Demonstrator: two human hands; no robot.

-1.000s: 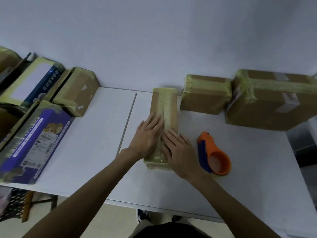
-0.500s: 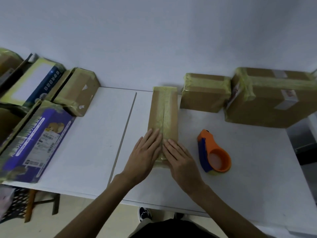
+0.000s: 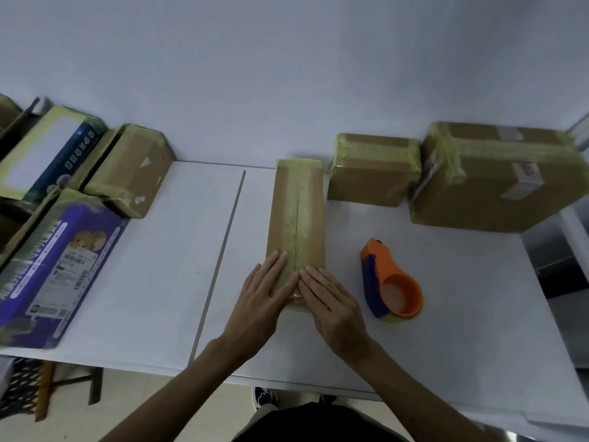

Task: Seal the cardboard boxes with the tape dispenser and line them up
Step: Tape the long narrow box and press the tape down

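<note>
The left hand (image 3: 261,304) and the right hand (image 3: 338,311) are laid flat on the near end of a long box (image 3: 296,212). All the fingers (image 3: 276,269) are held straight and close together. Nothing is gripped by them. The fingertips of both hands are pressed down on the yellow tape (image 3: 301,199) that is stuck along the top of the box, and they are almost touching each other. The box is stretched away from the fingers across the white tabletop (image 3: 159,266). An orange tape dispenser (image 3: 390,282) is set down just right of the right fingers, not touched. Far past the fingers, to the right, a small box (image 3: 373,173) and a big box (image 3: 490,183) are lined up side by side. Well left of the left fingers, a purple box (image 3: 57,269) is seen.
</note>
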